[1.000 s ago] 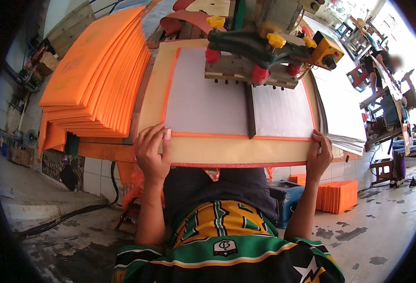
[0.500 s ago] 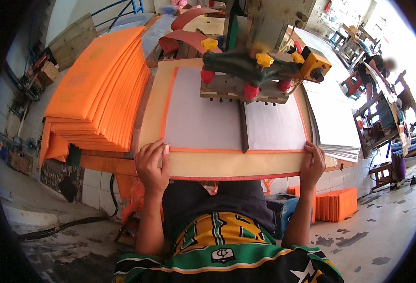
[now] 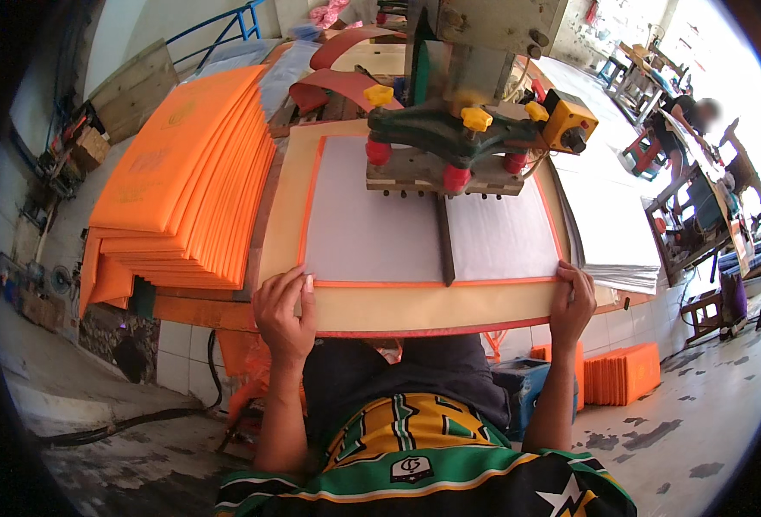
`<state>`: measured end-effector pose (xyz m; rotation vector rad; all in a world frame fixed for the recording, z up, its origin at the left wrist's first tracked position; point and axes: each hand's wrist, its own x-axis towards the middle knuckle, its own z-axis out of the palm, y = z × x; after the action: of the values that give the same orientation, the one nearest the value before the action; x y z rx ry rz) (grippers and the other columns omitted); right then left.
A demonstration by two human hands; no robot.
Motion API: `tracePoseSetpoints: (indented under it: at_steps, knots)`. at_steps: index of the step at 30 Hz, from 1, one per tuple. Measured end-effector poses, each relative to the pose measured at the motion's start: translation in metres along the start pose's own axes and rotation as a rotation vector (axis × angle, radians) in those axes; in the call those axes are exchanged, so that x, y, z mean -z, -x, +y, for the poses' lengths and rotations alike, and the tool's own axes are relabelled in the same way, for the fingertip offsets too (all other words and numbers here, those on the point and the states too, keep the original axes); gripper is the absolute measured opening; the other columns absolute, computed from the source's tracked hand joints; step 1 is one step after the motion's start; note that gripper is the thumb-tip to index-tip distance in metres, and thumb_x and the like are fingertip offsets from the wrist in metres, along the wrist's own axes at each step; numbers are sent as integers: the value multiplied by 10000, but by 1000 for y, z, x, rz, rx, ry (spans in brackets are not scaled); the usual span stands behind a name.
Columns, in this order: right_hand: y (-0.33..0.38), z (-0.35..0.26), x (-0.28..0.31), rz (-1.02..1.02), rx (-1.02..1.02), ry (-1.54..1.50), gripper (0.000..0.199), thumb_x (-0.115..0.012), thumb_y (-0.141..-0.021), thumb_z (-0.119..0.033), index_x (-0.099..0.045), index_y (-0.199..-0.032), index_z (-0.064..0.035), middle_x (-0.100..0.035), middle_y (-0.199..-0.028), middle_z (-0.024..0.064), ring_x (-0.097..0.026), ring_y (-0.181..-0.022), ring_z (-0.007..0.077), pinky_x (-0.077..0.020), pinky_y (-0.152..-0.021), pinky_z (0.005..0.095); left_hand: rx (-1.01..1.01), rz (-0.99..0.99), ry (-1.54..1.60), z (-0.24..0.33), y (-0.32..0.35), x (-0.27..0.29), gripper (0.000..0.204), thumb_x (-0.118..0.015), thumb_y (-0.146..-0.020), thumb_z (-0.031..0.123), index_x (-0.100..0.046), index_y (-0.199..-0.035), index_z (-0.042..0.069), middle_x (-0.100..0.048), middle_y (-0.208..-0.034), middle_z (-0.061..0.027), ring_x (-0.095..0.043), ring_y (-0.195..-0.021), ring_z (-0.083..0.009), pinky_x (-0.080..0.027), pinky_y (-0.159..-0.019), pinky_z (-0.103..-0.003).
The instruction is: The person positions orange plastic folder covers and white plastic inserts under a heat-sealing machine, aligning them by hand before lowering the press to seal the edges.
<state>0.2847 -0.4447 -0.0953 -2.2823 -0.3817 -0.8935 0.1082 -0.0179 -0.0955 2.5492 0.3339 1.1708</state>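
An open orange cover lies on a cream board, its pale lining sheets facing up and an orange border showing round them. Down its middle runs a dark strip. My left hand has its curled fingers and thumb on the cover's near left corner. At the near right corner, my right hand grips the edge with bent fingers. Over the far part of the cover is a press head with yellow knobs and red feet, hiding part of the lining.
A tall stack of orange covers stands left of the board. White sheets are piled at the right. More orange covers sit on the floor beside a blue container. Another person is at a far-right table.
The view has shifted slightly, so the board and cover appear a little lower. Both hands stay at the cover's near corners. The press knobs are blurred.
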Motion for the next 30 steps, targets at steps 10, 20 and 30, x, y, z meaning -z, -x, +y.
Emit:
tracePoseSetpoints:
  at_steps: [10, 20, 30]
  knots:
    - [2, 1, 0, -6, -26, -21, 178, -591, -952, -16, -743, -1024, 42, -804, -1135, 193, -732, -1112, 369, -566, -1009, 464, 12, 2, -3, -1, 5, -2, 208, -678, -1050, 197, -828, -1073, 55, -809, -1186, -45, -718, -1122, -267, -514, -1009, -434]
    - [0, -1, 0, -5, -26, -21, 209, -573, -926, 28, -755, -1026, 49, -810, -1141, 181, -737, -1122, 353, -565, -1023, 447, 43, -8, 25, -4, 6, -5, 241, -667, -1070, 215, -829, -1084, 37, -815, -1182, -60, -718, -1145, -276, -513, -1032, -441]
    - [1, 2, 1, -9, -26, 25, 229, -561, -933, 58, -765, -1039, 50, -818, -1139, 169, -751, -1118, 322, -583, -1001, 433, 33, -22, 9, -2, 5, -4, 235, -656, -1075, 201, -841, -1078, 55, -815, -1189, -56, -718, -1152, -272, -513, -1036, -439]
